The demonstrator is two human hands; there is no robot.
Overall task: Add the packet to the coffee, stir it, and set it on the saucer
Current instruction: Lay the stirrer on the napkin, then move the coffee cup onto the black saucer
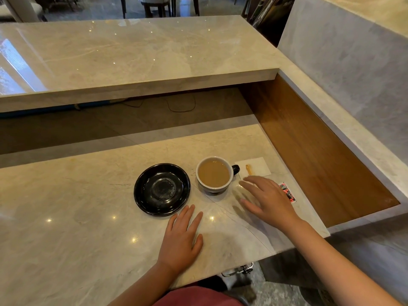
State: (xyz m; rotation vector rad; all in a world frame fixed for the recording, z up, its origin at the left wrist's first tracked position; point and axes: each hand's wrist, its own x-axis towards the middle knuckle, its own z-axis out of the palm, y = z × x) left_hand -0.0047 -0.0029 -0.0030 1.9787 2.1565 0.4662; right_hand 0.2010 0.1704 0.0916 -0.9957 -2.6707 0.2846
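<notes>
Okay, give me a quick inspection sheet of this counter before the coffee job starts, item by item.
Surface: marble counter, glossy, dry.
Job's things: coffee cup full, beside the empty black saucer; stirrer on a white napkin; packet partly behind the right hand.
Clutter: nothing seen.
Hands: left hand flat on the counter; right hand open, empty, fingers spread.
Cables: black cable under the upper shelf.
Surroundings: wood side panel; chairs beyond.

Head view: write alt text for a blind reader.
A cup of milky coffee sits on a marble counter beside an empty black saucer. The left hand rests flat; the open right hand partly covers a packet.
</notes>
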